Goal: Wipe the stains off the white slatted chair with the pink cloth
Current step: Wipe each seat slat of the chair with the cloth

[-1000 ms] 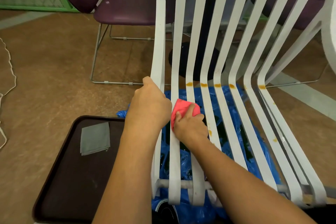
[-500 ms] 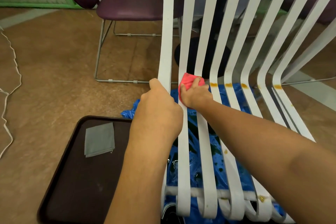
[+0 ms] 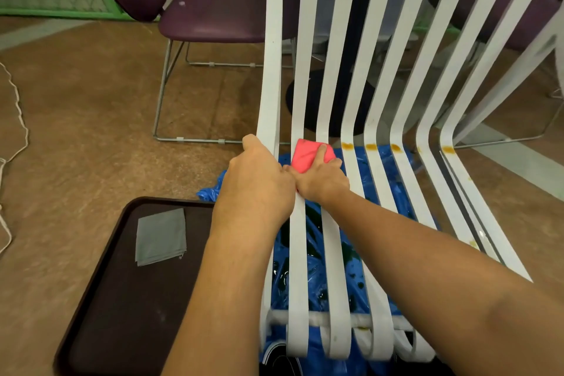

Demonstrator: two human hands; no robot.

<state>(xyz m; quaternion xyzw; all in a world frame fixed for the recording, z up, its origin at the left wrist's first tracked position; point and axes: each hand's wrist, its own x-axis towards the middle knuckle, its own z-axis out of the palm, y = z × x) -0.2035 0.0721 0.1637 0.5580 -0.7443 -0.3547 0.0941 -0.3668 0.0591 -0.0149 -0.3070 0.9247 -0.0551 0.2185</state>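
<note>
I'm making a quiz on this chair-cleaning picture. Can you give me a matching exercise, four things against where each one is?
Things:
1. pink cloth
2. grey cloth
3. blue plastic sheet
4. left hand

Places:
A. spread on the floor under the white slatted chair
B. lying folded on the dark tray
C. gripping the chair's outermost left slat
D. pressed to the slats under the right hand, at the bend

Pairs: 1-D, 2-B, 3-A, 4-C
</note>
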